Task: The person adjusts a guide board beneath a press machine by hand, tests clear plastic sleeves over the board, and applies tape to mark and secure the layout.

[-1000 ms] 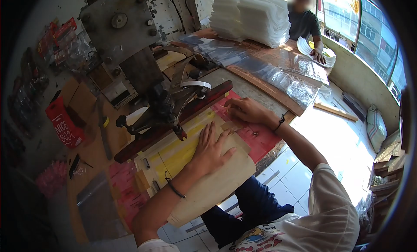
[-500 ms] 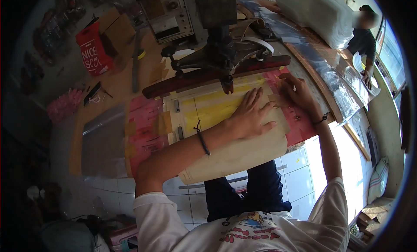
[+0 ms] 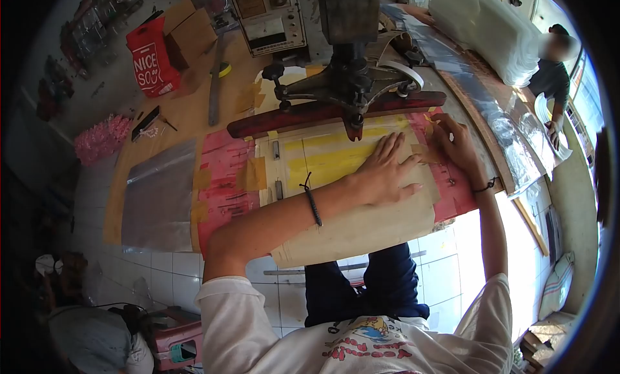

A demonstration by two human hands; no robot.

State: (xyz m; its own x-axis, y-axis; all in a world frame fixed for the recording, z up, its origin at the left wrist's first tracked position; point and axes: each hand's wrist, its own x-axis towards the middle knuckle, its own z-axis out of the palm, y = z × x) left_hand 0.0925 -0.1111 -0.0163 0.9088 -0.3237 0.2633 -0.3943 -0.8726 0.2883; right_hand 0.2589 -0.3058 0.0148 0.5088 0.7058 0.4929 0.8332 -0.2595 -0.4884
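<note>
My left hand [image 3: 390, 172] lies flat with fingers spread on a beige sheet [image 3: 349, 229] with a yellow patch [image 3: 323, 158] in its upper part. My right hand [image 3: 456, 143] is at the sheet's upper right, over a red taped panel [image 3: 452, 190]. Its fingers are curled with the tips together, and whatever they hold, if anything, is hidden. Just beyond both hands, a long dark-red press bar [image 3: 290, 121] hangs from a black metal bracket [image 3: 349, 83]. Small metal pieces [image 3: 277, 150] lie along the sheet's left side.
At the left are a clear plastic sheet [image 3: 158, 200], a red bag [image 3: 152, 61], a cardboard box [image 3: 190, 35] and a pink bundle [image 3: 100, 141]. A control box [image 3: 268, 19] stands behind. Stacked clear plastic [image 3: 484, 35] and another person [image 3: 554, 80] are at the right.
The camera view has shifted, so the table and press appear farther right. Both hands keep nearly the same places on the sheet and the red panel.
</note>
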